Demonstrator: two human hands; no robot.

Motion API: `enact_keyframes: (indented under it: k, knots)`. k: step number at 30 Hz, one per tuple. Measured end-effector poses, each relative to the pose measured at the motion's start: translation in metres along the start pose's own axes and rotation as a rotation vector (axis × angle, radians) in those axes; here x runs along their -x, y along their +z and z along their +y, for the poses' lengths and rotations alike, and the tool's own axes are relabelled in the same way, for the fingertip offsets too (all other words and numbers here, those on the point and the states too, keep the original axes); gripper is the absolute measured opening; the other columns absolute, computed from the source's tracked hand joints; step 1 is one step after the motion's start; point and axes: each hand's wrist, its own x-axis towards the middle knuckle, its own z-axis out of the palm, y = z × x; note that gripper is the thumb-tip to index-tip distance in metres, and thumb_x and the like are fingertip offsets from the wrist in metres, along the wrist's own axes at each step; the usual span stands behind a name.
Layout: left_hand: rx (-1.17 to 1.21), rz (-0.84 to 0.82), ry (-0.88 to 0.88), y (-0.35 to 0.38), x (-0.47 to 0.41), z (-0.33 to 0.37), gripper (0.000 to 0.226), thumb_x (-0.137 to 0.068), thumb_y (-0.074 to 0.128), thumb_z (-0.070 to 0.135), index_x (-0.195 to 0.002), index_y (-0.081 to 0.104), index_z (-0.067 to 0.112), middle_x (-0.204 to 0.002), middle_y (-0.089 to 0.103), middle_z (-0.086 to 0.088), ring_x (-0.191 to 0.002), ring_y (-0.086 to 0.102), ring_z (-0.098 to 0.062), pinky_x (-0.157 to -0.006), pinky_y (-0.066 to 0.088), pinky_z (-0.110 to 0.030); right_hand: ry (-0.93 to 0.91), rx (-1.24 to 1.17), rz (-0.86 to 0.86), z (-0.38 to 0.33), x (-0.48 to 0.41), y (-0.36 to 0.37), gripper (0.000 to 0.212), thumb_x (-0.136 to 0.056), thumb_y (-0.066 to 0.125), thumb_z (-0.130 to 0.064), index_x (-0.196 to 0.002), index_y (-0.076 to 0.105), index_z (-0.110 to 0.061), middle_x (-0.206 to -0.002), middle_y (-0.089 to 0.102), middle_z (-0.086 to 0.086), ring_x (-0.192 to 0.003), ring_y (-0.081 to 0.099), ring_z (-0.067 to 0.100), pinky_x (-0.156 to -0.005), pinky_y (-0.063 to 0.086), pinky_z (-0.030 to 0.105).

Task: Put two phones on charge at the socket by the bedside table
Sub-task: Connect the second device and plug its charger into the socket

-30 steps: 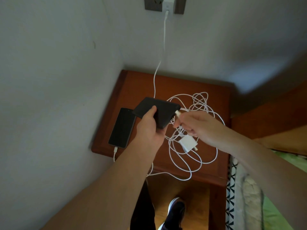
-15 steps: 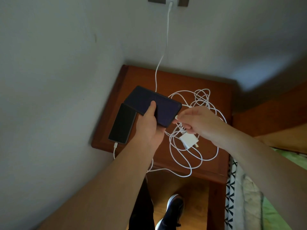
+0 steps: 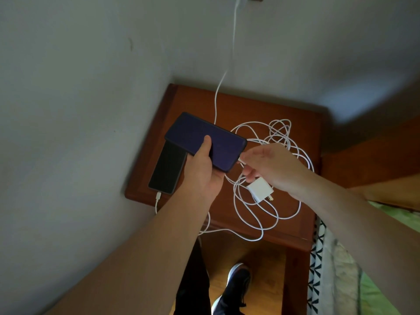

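Note:
My left hand (image 3: 202,171) grips a dark blue phone (image 3: 218,142) above the wooden bedside table (image 3: 250,110), thumb across its face. My right hand (image 3: 268,165) pinches a white cable plug (image 3: 240,160) right at the phone's lower end. A second, black phone (image 3: 167,169) lies flat at the table's left edge with a white cable (image 3: 158,196) plugged into its near end. A white charger block (image 3: 261,189) lies unplugged among loops of white cable (image 3: 272,210). Another cable (image 3: 234,42) runs up the wall to the socket, which is cut off at the top edge.
Grey walls (image 3: 79,110) close in the table on the left and behind. A bed with a green cover (image 3: 386,269) and a patterned edge lies to the right. Below the table are a wooden floor and my dark shoe (image 3: 236,289).
The blue phone has turned from tilted to face up and moved slightly left over the black phone. My right hand has brought the plug against the phone's end. The camera has tilted down.

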Motion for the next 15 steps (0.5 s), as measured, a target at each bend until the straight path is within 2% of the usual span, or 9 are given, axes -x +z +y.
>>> enact_keyframes:
  k: [2, 3, 5, 6, 8, 10, 12, 13, 15]
  knots:
    - [0.007, 0.02, -0.017, -0.003, -0.003, 0.0, 0.041, -0.096, 0.058, 0.021, -0.136, 0.047, 0.016, -0.123, 0.066, -0.014, -0.106, 0.067, -0.027, -0.071, 0.059, -0.035, -0.144, 0.136, 0.16, 0.006, 0.002, -0.004, 0.021, -0.096, 0.05, -0.035, -0.079, 0.06, -0.028, -0.058, 0.059, -0.023, -0.055, 0.055, -0.005, -0.06, 0.038, 0.012]
    - [0.022, 0.031, -0.025, -0.005, -0.004, 0.001, 0.04, -0.096, 0.059, 0.02, -0.135, 0.047, 0.017, -0.123, 0.066, -0.014, -0.105, 0.067, -0.027, -0.071, 0.059, -0.035, -0.246, 0.171, 0.319, 0.012, 0.005, -0.008, 0.017, -0.097, 0.05, -0.032, -0.082, 0.058, -0.026, -0.066, 0.059, -0.022, -0.062, 0.055, -0.006, -0.06, 0.038, 0.009]
    - [0.052, 0.059, -0.039, -0.009, -0.007, 0.003, 0.038, -0.096, 0.059, 0.02, -0.133, 0.049, 0.016, -0.121, 0.067, -0.013, -0.103, 0.067, -0.027, -0.069, 0.058, -0.035, -0.382, 0.174, 0.571, 0.037, 0.012, -0.018, 0.021, -0.096, 0.052, -0.018, -0.078, 0.059, -0.01, -0.068, 0.059, -0.003, -0.061, 0.054, 0.008, -0.055, 0.037, 0.014]
    - [0.058, 0.075, -0.045, -0.011, -0.008, 0.004, 0.037, -0.096, 0.06, 0.021, -0.131, 0.05, 0.016, -0.119, 0.067, -0.012, -0.1, 0.068, -0.026, -0.068, 0.057, -0.034, -0.366, 0.21, 0.581, 0.055, 0.013, -0.02, 0.024, -0.095, 0.052, -0.014, -0.075, 0.06, -0.005, -0.063, 0.058, 0.005, -0.054, 0.051, 0.014, -0.051, 0.037, 0.019]
    - [0.064, 0.103, -0.046, -0.015, -0.011, 0.006, 0.03, -0.096, 0.059, 0.02, -0.125, 0.051, 0.018, -0.113, 0.068, -0.011, -0.095, 0.068, -0.024, -0.064, 0.056, -0.033, -0.213, 0.376, 0.433, 0.094, 0.012, -0.013, 0.021, -0.091, 0.055, -0.019, -0.077, 0.064, -0.007, -0.063, 0.06, 0.005, -0.052, 0.054, 0.018, -0.048, 0.039, 0.025]
    - [0.066, 0.121, -0.044, -0.018, -0.013, 0.006, 0.021, -0.096, 0.059, 0.02, -0.116, 0.052, 0.019, -0.109, 0.068, -0.01, -0.092, 0.068, -0.024, -0.061, 0.056, -0.033, -0.037, 0.584, 0.251, 0.125, 0.005, 0.001, 0.023, -0.088, 0.06, -0.037, -0.093, 0.065, -0.015, -0.086, 0.065, -0.002, -0.073, 0.062, 0.014, -0.059, 0.049, 0.026]
    - [0.061, 0.127, -0.043, -0.02, -0.015, 0.007, 0.019, -0.096, 0.059, 0.019, -0.114, 0.052, 0.019, -0.109, 0.069, -0.011, -0.093, 0.068, -0.024, -0.062, 0.056, -0.033, 0.046, 0.66, 0.19, 0.14, -0.007, 0.015, 0.044, -0.079, 0.064, -0.055, -0.109, 0.061, -0.023, -0.102, 0.061, -0.005, -0.09, 0.06, 0.013, -0.069, 0.052, 0.031]
    - [0.057, 0.125, -0.04, -0.021, -0.016, 0.007, 0.021, -0.096, 0.059, 0.019, -0.115, 0.052, 0.019, -0.11, 0.069, -0.011, -0.093, 0.069, -0.023, -0.063, 0.056, -0.033, 0.072, 0.656, 0.196, 0.14, -0.013, 0.021, 0.05, -0.075, 0.066, -0.058, -0.111, 0.059, -0.023, -0.104, 0.059, -0.005, -0.093, 0.059, 0.014, -0.071, 0.052, 0.031]
    - [0.046, 0.125, -0.028, -0.024, -0.019, 0.008, 0.024, -0.097, 0.059, 0.02, -0.12, 0.052, 0.018, -0.113, 0.069, -0.011, -0.093, 0.069, -0.023, -0.063, 0.056, -0.032, 0.109, 0.667, 0.225, 0.136, -0.022, 0.029, 0.05, -0.073, 0.07, -0.052, -0.111, 0.058, -0.02, -0.105, 0.058, -0.002, -0.094, 0.058, 0.016, -0.072, 0.049, 0.031]
